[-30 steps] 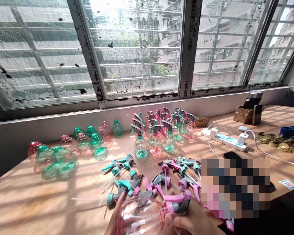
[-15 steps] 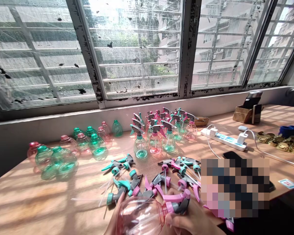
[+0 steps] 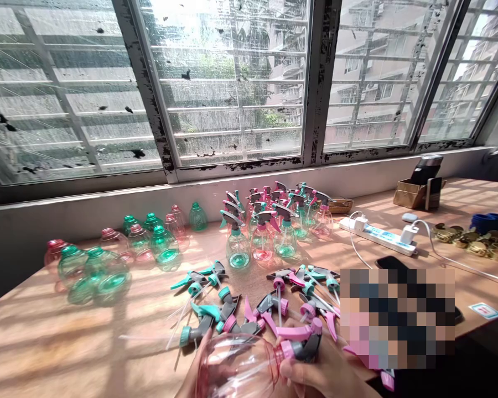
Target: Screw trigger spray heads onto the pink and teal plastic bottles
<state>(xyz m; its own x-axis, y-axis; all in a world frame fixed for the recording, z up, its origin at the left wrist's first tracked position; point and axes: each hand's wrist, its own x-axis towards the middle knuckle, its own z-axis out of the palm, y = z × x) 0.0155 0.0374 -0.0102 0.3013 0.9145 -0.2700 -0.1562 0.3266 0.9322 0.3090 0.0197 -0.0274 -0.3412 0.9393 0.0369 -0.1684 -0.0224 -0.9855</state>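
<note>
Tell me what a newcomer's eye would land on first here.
Probably the pink bottle tipped sideways at the bottom centre, between the left hand and right hand, a pink-and-grey spray head at its neck. Next, perhaps, the loose spray heads scattered just beyond, and the bottles with spray heads on standing behind them, below the bright windows.

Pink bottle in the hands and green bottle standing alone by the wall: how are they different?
The pink bottle is tipped sideways; the green bottle stands upright. The pink bottle has a sprayer at its neck; the green bottle has none. Both are see-through.
</note>
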